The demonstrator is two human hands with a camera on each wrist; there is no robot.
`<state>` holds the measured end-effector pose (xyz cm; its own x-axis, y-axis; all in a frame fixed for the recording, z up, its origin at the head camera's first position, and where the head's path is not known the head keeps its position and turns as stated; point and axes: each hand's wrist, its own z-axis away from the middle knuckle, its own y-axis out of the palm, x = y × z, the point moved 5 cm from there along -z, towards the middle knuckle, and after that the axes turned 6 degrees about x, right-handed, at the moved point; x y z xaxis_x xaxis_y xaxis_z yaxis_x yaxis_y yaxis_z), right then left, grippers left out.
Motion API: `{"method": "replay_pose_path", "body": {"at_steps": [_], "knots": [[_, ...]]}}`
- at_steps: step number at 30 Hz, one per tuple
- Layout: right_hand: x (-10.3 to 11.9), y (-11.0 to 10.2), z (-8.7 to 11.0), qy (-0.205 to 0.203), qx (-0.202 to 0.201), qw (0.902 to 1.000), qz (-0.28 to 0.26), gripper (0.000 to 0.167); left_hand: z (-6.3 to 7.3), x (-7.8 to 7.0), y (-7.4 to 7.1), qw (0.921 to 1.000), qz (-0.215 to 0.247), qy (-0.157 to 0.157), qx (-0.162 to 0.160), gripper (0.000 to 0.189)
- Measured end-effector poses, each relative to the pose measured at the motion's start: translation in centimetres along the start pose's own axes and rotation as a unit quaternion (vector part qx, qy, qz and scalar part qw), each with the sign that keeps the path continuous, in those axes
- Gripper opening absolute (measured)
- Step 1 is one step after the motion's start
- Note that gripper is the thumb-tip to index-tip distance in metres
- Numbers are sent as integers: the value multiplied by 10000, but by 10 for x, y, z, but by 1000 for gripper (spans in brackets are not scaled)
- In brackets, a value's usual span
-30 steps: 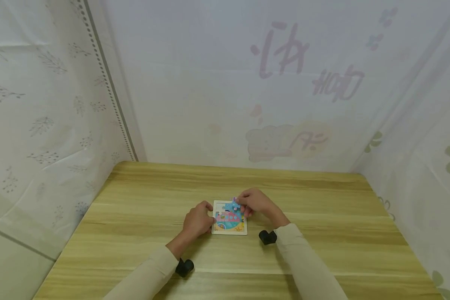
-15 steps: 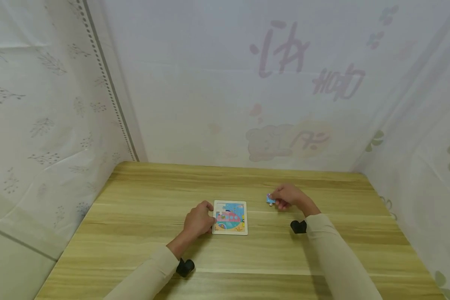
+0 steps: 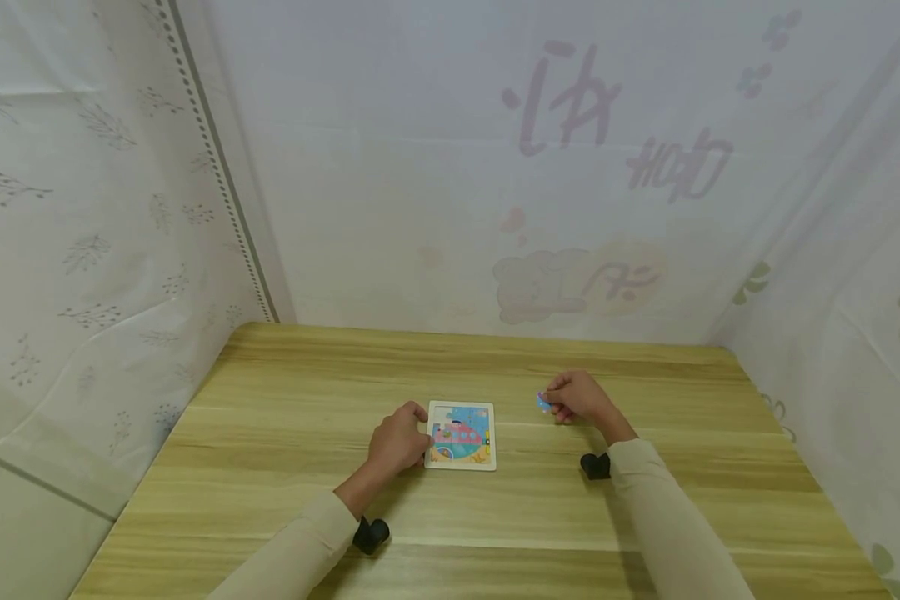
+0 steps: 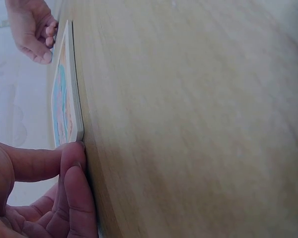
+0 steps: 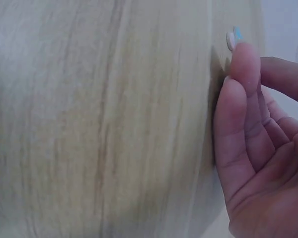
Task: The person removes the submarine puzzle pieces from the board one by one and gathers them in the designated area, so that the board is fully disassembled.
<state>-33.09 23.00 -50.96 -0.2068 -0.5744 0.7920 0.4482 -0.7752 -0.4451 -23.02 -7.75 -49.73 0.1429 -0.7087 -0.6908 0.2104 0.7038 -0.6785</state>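
- Puzzle (image 3: 489, 465) sits flat on the worktop (image 3: 307, 392), a bit below the centre of the frame, pink and blue picture facing up, with a pale patch at its upper left.
- Left hand (image 3: 396, 440) is at the puzzle's left edge; the left wrist view shows thumb and finger clamped on it right by a corner.
- Right hand (image 3: 579, 397) is off to the right, well apart from the puzzle, fingers pinching a little blue piece (image 3: 543, 403).
- Only a sliver of that piece pokes past the fingertips in the right wrist view. Can't tell if it's touching the worktop.
- Beige sleeves (image 3: 671, 517) on both arms, a black gadget (image 3: 371, 535) by each wrist.
- Whitish sheet (image 3: 390, 167) fills the upper frame, faded purple lettering upper right.
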Motion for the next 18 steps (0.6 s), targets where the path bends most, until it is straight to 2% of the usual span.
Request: {"method": "replay_pose_path", "body": {"at_steps": [9,13,18], "knots": [[7,4,0,-118,-233,9995,-200,19,-1,0,0,10000,42,-50,-6,31],[19,17,-1,-206,-201,9989,-373,26,-1,0,0,10000,42,-58,-21,30],[39,42,0,-484,97,9978,-432,34,0,1,0,10000,27,-4,-1,31]]}}
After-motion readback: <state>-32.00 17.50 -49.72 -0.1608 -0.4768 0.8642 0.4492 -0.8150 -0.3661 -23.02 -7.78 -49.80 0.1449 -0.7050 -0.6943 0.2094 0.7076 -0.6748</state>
